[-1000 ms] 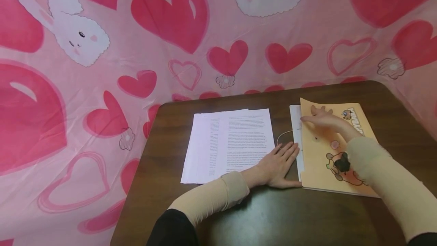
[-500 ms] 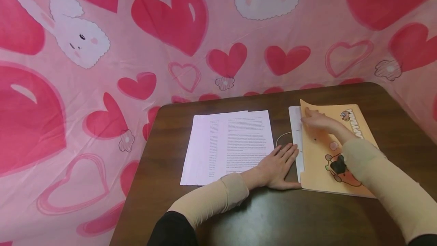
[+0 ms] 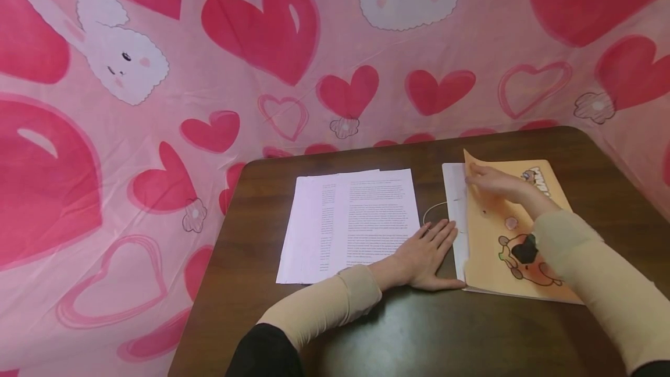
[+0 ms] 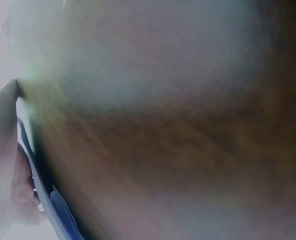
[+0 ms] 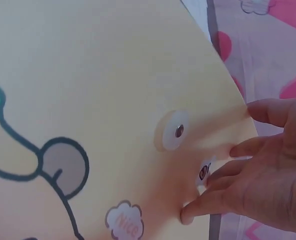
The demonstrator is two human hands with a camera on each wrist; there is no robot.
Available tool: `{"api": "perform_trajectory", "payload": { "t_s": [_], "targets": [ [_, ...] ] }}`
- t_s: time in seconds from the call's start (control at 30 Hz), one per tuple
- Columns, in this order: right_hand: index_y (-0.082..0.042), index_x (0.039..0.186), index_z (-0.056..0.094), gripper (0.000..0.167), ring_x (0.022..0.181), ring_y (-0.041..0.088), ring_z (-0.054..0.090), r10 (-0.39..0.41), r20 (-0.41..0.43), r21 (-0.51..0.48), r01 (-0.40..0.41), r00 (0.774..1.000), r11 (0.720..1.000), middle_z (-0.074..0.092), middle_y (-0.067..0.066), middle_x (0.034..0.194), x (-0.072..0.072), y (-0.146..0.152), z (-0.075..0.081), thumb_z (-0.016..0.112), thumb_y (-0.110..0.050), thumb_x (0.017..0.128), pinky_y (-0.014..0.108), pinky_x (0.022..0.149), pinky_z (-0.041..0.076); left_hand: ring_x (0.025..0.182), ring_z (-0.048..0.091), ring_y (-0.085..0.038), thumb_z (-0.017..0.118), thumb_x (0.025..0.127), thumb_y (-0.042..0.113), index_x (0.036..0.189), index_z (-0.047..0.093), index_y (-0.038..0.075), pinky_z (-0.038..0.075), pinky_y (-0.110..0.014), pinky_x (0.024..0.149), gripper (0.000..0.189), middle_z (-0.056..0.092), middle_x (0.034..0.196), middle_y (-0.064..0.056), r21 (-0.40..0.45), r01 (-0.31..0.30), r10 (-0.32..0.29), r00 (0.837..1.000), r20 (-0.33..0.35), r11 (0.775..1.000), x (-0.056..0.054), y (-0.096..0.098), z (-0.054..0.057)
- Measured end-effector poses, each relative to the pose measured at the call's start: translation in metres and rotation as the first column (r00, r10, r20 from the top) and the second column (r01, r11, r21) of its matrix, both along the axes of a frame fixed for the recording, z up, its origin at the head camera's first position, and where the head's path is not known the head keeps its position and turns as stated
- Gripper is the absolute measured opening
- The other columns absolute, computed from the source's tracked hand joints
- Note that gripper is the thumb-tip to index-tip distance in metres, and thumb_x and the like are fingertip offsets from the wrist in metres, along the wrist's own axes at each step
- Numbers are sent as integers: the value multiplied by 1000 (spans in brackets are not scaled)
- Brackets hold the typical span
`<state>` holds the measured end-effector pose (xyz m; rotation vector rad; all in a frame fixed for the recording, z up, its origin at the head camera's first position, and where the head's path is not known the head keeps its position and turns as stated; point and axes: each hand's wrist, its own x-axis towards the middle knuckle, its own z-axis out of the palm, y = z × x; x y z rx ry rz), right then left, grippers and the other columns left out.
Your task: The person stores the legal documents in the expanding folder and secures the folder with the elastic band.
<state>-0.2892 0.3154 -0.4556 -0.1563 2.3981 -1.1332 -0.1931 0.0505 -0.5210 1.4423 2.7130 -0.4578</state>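
Observation:
A yellow-orange document folder (image 3: pixel 502 249) with a cartoon animal printed on its cover lies at the right of the table in the head view. White sheets or inner leaves (image 3: pixel 454 196) show along its left side. My right hand (image 3: pixel 494 184) holds the cover's left edge near the far corner, which curls upward. In the right wrist view its thumb (image 5: pixel 268 111) is at the edge and its fingertips touch the printed face, near round fasteners (image 5: pixel 179 131). My left hand (image 3: pixel 429 255) lies flat, fingers straight and spread, its thumb at the folder's near left corner.
Printed paper sheets (image 3: pixel 340 220) lie overlapping to the left, partly under the left wrist. A thin white cord (image 3: pixel 434 208) loops between sheets and folder. The brown wooden table (image 3: pixel 408 336) meets a pink heart-patterned cloth (image 3: pixel 251 34) behind it.
My right hand drew its spread fingers in, then shifted slightly right with the cover's left edge, exposing a bit more of the white leaves. The left hand has stayed in place.

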Motion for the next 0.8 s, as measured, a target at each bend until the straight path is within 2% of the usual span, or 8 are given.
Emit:
{"api": "perform_trajectory", "payload": {
  "t_s": [0.23, 0.37, 0.47, 0.63, 0.67, 0.73, 0.8],
  "targets": [
    [13, 164, -15, 75, 159, 68, -13, 9, 38, -89, -6, 999, 996, -19, 42, 170, 0, 8, 4, 33, -24, 121, 81, 129, 4, 175, 7, -14, 31, 99, 92, 178, 3, 14, 15, -34, 142, 115, 5, 189, -1, 2, -4, 4, 1000, 23, 1000, 0, 0, 0],
    [7, 164, -21, 73, 157, 70, -13, 5, 104, -135, 9, 995, 991, -21, 43, 169, 1, 13, 8, 32, -19, 121, 86, 125, 6, 175, 7, -14, 31, 99, 93, 178, 3, 14, 14, -34, 142, 115, 5, 189, -1, 2, -5, 5, 1000, 23, 1000, 1, 0, 0],
    [4, 165, -22, 72, 158, 70, -14, -22, 172, -193, 55, 985, 980, -20, 44, 169, 0, 19, 11, 31, -13, 120, 85, 125, 8, 175, 9, -14, 31, 98, 93, 178, 5, 15, 15, -34, 142, 115, 7, 188, -1, 7, -3, 3, 1000, 14, 1000, 1, 1, 0],
    [3, 164, -26, 69, 163, 65, -9, -47, 232, -284, 114, 972, 952, -16, 45, 172, 0, 28, 13, 26, -7, 120, 74, 131, 14, 175, 9, -14, 32, 98, 93, 178, 6, 15, 15, -33, 142, 115, 8, 188, -1, 4, -4, 4, 1000, 16, 1000, 0, 1, 1],
    [3, 165, -26, 70, 165, 62, -3, -54, 229, -285, 120, 972, 951, -12, 44, 174, 1, 29, 13, 27, -7, 120, 71, 132, 17, 175, 8, -14, 32, 98, 93, 178, 5, 15, 15, -33, 142, 115, 8, 188, -1, 2, -4, 4, 1000, 16, 1000, 0, 1, 1],
    [4, 167, -23, 71, 164, 50, 31, -65, 196, -259, 116, 978, 959, 4, 44, 176, 2, 33, 14, 30, -10, 120, 63, 131, 30, 175, 9, -14, 32, 98, 93, 178, 5, 15, 15, -33, 142, 115, 8, 188, -1, 0, -2, 2, 1000, 13, 1000, 1, 1, 1],
    [5, 168, -18, 74, 145, 27, 59, -80, 161, -240, 117, 984, 964, 31, 38, 171, 3, 36, 15, 34, -11, 120, 52, 125, 47, 175, 9, -14, 31, 98, 93, 178, 5, 15, 15, -33, 142, 115, 8, 188, -1, 0, 0, 0, 1000, 7, 1000, 0, 1, 1]
  ]
}}
